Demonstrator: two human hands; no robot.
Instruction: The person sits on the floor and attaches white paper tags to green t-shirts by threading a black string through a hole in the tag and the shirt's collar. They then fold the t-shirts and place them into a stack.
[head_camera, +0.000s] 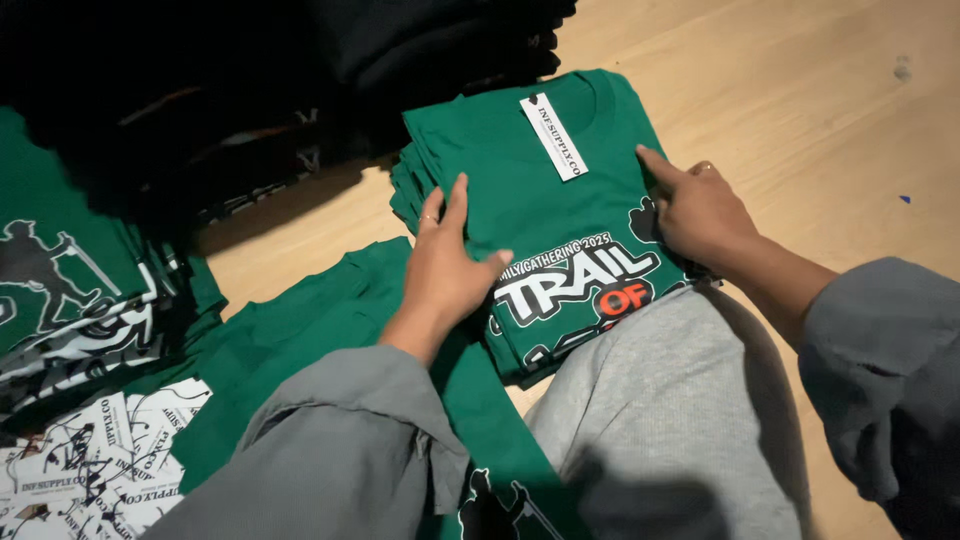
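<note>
- While both hands press down, the wooden floor carries everything, bare and pale toward its far right corner.
- A heap of dark garments fills the far left corner, deep in shadow.
- An unfolded green shirt lies spread on the floor's near left part, under the person's left forearm.
- A stack of folded green shirts sits near the middle of the floor, just beyond the person's grey-trousered knee; the top one shows a white and orange print.
- More green printed shirts lie at the left edge.
- The left hand lies flat on the stack's left side, fingers released and spread, gripping nothing.
- The right hand rests on the stack's right edge, fingers extended and pressing the cloth, not clenched.
- Loose white printed labels are scattered at the near left corner.
- One white label lies on the top shirt below its collar.
</note>
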